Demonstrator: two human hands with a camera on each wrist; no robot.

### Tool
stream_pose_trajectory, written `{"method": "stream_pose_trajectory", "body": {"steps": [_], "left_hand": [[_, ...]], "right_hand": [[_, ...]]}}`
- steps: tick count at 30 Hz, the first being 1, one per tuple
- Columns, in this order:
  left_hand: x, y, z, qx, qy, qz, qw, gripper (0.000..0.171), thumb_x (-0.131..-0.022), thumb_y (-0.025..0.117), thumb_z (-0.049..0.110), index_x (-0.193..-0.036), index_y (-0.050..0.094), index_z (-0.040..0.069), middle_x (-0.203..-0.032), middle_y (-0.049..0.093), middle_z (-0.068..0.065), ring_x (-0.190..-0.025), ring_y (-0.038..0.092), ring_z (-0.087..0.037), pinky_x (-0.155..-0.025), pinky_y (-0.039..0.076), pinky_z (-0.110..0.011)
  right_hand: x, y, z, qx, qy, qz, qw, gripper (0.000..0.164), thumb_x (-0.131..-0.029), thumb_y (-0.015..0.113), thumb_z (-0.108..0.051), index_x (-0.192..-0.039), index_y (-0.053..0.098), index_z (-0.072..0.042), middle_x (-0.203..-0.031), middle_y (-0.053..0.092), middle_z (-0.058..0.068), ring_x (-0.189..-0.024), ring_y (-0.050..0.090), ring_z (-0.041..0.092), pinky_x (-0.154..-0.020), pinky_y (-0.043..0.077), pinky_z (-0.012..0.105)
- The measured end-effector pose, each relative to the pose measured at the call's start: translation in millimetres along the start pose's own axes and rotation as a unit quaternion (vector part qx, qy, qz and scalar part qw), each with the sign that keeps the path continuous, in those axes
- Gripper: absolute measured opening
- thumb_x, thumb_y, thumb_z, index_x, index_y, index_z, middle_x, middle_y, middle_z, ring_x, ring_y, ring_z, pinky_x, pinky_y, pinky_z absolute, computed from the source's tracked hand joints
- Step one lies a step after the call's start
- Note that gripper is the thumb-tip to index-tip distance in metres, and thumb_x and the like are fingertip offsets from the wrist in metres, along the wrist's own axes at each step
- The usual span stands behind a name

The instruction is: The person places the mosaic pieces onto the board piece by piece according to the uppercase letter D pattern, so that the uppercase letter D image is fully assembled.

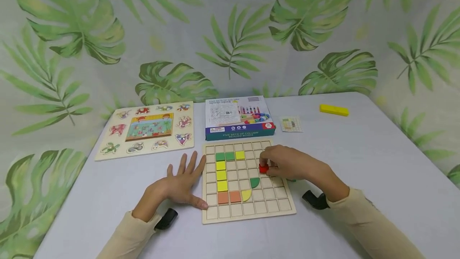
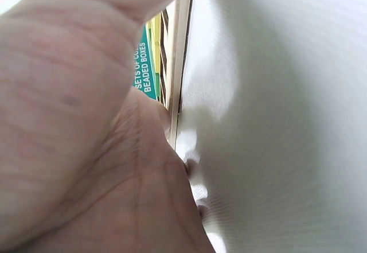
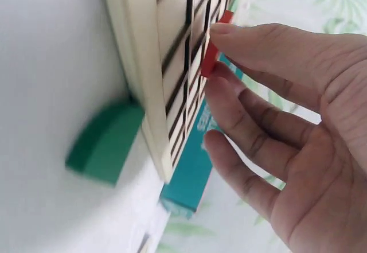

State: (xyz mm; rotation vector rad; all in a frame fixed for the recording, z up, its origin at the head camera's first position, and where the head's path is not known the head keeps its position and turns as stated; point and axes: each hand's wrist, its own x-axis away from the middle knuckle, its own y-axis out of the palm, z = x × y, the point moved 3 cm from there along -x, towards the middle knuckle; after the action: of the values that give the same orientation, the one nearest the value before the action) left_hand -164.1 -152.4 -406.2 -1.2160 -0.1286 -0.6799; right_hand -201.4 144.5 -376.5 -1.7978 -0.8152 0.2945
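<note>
A wooden grid board [image 1: 256, 208] lies on the table, bearing green, yellow and orange tiles along its left and lower cells. Its left edge is touched by my left hand [image 1: 183, 185], whose fingers are spread straight. My right hand [image 1: 292, 163] pinches a red tile [image 1: 264, 169] between thumb and fingers over the board's right side. In the right wrist view the same red tile [image 3: 217, 49] stands at the grid surface. Left of it on the board sit a green quarter-round tile [image 1: 254, 182] and a yellow quarter-round tile [image 1: 246, 195].
Behind the board lies a boxed bead set [image 1: 238, 134], with a small pattern card [image 1: 291, 124] to its right. A sea-animal puzzle board [image 1: 118, 143] is at the left, a yellow bar [image 1: 334, 110] at the far right. Another green quarter-round piece [image 3: 106, 144] lies beside the board.
</note>
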Motion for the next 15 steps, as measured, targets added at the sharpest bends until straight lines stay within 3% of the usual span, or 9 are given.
{"method": "stream_pose_trajectory", "body": {"steps": [9,15], "left_hand": [[-2.7,0.3,-1.5,0.002,-0.002,-0.003,1.0,0.138,-0.067,0.081,0.067,-0.162,-0.004,0.013,-0.167,-0.018,-0.018,-0.15,-0.022,-0.047,-0.109,-0.007,-0.079],[-2.7,0.4,-1.7,0.004,0.001,-0.003,1.0,0.138,-0.067,0.081,0.067,-0.162,-0.005,0.013,-0.166,-0.018,-0.018,-0.149,-0.023,-0.047,-0.109,-0.007,-0.079]], "right_hand": [[-6.4,12.3,-11.2,0.033,-0.024,0.016,0.999,0.009,-0.091,0.074,-0.016,-0.097,0.069,-0.019,-0.093,0.06,-0.007,-0.079,0.052,0.01,-0.071,0.046,0.024],[-5.1,13.6,-18.3,0.049,-0.043,0.031,0.997,0.013,-0.092,0.073,-0.017,-0.104,0.074,-0.016,-0.103,0.067,-0.006,-0.087,0.056,0.011,-0.081,0.053,0.029]]}}
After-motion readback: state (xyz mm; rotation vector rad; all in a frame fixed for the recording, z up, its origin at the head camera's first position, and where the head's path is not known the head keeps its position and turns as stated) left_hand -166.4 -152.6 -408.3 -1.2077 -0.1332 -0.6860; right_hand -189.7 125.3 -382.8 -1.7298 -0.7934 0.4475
